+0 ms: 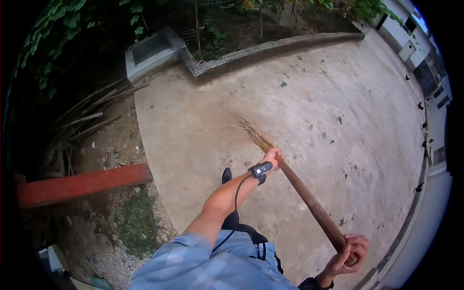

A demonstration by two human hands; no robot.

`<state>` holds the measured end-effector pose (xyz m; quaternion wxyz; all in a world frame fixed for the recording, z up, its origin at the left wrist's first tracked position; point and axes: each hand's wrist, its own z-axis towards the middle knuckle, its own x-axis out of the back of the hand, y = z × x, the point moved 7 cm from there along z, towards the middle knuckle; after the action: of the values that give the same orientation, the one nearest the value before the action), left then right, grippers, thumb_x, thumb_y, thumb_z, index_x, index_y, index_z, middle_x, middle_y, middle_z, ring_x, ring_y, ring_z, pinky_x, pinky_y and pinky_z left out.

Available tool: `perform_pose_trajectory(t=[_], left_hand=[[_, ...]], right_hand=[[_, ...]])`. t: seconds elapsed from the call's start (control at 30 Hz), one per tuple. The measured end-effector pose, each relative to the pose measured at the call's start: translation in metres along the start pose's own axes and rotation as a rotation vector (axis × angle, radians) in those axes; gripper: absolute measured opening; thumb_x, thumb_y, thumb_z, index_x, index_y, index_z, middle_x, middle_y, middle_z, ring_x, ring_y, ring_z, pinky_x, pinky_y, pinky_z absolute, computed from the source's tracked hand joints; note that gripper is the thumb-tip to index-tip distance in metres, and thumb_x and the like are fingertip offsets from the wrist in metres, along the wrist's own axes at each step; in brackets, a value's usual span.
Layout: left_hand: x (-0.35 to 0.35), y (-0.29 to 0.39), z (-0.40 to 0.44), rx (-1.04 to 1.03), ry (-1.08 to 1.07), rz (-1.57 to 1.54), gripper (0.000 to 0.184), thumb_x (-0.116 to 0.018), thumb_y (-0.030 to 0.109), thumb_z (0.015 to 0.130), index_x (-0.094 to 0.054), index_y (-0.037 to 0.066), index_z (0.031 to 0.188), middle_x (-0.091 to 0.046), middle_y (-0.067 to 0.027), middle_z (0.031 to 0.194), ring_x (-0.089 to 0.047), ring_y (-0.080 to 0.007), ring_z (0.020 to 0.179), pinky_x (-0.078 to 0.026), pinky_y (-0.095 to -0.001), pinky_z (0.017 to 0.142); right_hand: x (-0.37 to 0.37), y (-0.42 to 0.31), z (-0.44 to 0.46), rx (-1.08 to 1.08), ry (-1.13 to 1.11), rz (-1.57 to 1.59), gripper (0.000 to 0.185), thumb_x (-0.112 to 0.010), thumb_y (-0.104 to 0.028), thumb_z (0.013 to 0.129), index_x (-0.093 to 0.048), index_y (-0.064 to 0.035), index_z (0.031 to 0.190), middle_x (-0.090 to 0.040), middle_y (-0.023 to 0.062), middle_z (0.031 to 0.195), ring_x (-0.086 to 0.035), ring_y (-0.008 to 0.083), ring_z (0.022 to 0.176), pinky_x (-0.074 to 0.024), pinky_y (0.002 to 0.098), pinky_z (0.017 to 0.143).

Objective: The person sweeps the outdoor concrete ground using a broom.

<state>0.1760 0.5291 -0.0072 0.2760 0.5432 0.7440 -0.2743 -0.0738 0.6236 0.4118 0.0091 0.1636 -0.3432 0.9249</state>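
A long broom with a brown wooden handle (pixel 311 203) and thin twig bristles (pixel 253 133) slants across the middle of the view. My left hand (pixel 273 157) is wrapped round the handle's lower end, just above the bristles, with a black device strapped on the wrist. At the handle's top end, lower right, my right hand (pixel 352 253) has its fingers closed round the wood. The bristles are slightly blurred, over the concrete ground (pixel 203 125).
A red beam (pixel 87 185) juts in from the left, below piled sticks (pixel 92 113). Wire mesh and a low kerb (pixel 270 52) border plants at the top. Small leaves are scattered on the concrete. Several dark birds are along the right wall (pixel 437 208). My shoe (pixel 226 175) shows near the centre.
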Motion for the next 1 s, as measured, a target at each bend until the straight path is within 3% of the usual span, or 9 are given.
perform_pose_trajectory(t=[0.27, 0.33, 0.4, 0.47, 0.53, 0.7, 0.8, 0.93, 1.0], left_hand=[[0.109, 0.161, 0.038, -0.286, 0.001, -0.141, 0.005, -0.049, 0.003, 0.059, -0.049, 0.007, 0.056, -0.052, -0.0070, 0.055, -0.050, -0.0193, 0.052, -0.043, -0.0317, 0.052], [0.179, 0.230, 0.022, -1.072, 0.133, 0.779, 0.006, -0.050, 0.002, 0.060, -0.052, 0.006, 0.058, -0.054, -0.0066, 0.057, -0.052, -0.0167, 0.057, -0.043, -0.0303, 0.055], [0.217, 0.288, -0.051, -0.870, 0.730, 1.468, 0.008, -0.052, 0.002, 0.065, -0.054, 0.006, 0.059, -0.053, -0.0066, 0.058, -0.051, -0.0146, 0.056, -0.043, -0.0308, 0.053], [0.185, 0.318, -0.157, -0.642, 0.806, 1.078, 0.013, -0.045, 0.007, 0.068, -0.040, 0.008, 0.056, -0.042, -0.0051, 0.055, -0.042, -0.0188, 0.048, -0.039, -0.0313, 0.047], [0.223, 0.315, -0.188, -0.680, 0.816, -0.501, 0.012, -0.046, 0.004, 0.071, -0.042, 0.007, 0.060, -0.039, -0.0030, 0.049, -0.040, -0.0157, 0.042, -0.037, -0.0287, 0.041], [0.162, 0.307, -0.175, -0.808, 0.565, -0.453, 0.012, -0.043, 0.000, 0.067, -0.037, 0.006, 0.059, -0.036, -0.0054, 0.048, -0.038, -0.0192, 0.041, -0.037, -0.0306, 0.040], [0.104, 0.247, -0.124, -0.696, 0.459, -0.376, 0.008, -0.046, 0.000, 0.059, -0.041, 0.006, 0.058, -0.038, -0.0070, 0.049, -0.042, -0.0219, 0.043, -0.038, -0.0340, 0.042], [0.019, 0.115, -0.070, -0.204, 0.369, -0.233, 0.009, -0.052, 0.004, 0.061, -0.043, 0.006, 0.062, -0.045, -0.0064, 0.052, -0.048, -0.0189, 0.046, -0.043, -0.0312, 0.046], [-0.031, 0.055, -0.083, 0.017, 0.349, -0.055, 0.013, -0.054, 0.005, 0.067, -0.044, 0.008, 0.059, -0.041, -0.0040, 0.050, -0.043, -0.0173, 0.046, -0.041, -0.0297, 0.048]], right_hand=[[-0.170, 0.100, 0.082, -0.297, -0.135, 0.210, 0.013, -0.052, -0.003, 0.074, -0.042, -0.0001, 0.066, -0.049, 0.0096, 0.064, -0.049, 0.0168, 0.059, -0.0413, 0.0276, 0.057], [-0.218, 0.142, 0.083, -0.405, -0.271, 0.252, 0.006, -0.052, -0.004, 0.073, -0.051, 0.0011, 0.071, -0.053, 0.0081, 0.066, -0.050, 0.0152, 0.059, -0.0415, 0.0268, 0.056], [-0.277, 0.176, 0.058, -0.504, -0.430, 0.186, 0.013, -0.050, -0.006, 0.078, -0.045, -0.0045, 0.066, -0.051, 0.0062, 0.065, -0.050, 0.0134, 0.062, -0.0398, 0.0242, 0.062], [-0.315, 0.205, 0.025, -0.536, -0.466, 0.237, 0.013, -0.054, -0.007, 0.077, -0.046, -0.0058, 0.067, -0.054, 0.0062, 0.067, -0.053, 0.0140, 0.064, -0.0411, 0.0251, 0.061], [-0.346, 0.216, -0.007, -0.840, -0.431, 0.453, 0.014, -0.054, -0.009, 0.078, -0.046, -0.0061, 0.067, -0.053, 0.0070, 0.064, -0.054, 0.0163, 0.060, -0.0435, 0.0272, 0.058], [-0.299, 0.252, -0.009, -0.905, -0.217, 0.449, 0.012, -0.052, -0.010, 0.078, -0.047, -0.0026, 0.069, -0.054, 0.0093, 0.063, -0.055, 0.0180, 0.060, -0.0448, 0.0302, 0.062], [-0.192, 0.243, 0.035, -0.442, -0.194, -0.011, 0.009, -0.048, -0.012, 0.079, -0.050, -0.0033, 0.077, -0.051, 0.0065, 0.066, -0.052, 0.0165, 0.063, -0.0440, 0.0281, 0.061], [-0.069, 0.110, 0.098, -0.510, 0.396, -0.178, 0.018, -0.045, -0.017, 0.080, -0.047, -0.0010, 0.072, -0.047, 0.0082, 0.062, -0.048, 0.0196, 0.059, -0.0408, 0.0292, 0.058], [-0.031, 0.057, 0.122, -0.159, 0.360, 0.372, 0.024, -0.052, -0.011, 0.073, -0.044, -0.0048, 0.052, -0.042, 0.0066, 0.050, -0.040, 0.0188, 0.043, -0.0350, 0.0329, 0.041]])
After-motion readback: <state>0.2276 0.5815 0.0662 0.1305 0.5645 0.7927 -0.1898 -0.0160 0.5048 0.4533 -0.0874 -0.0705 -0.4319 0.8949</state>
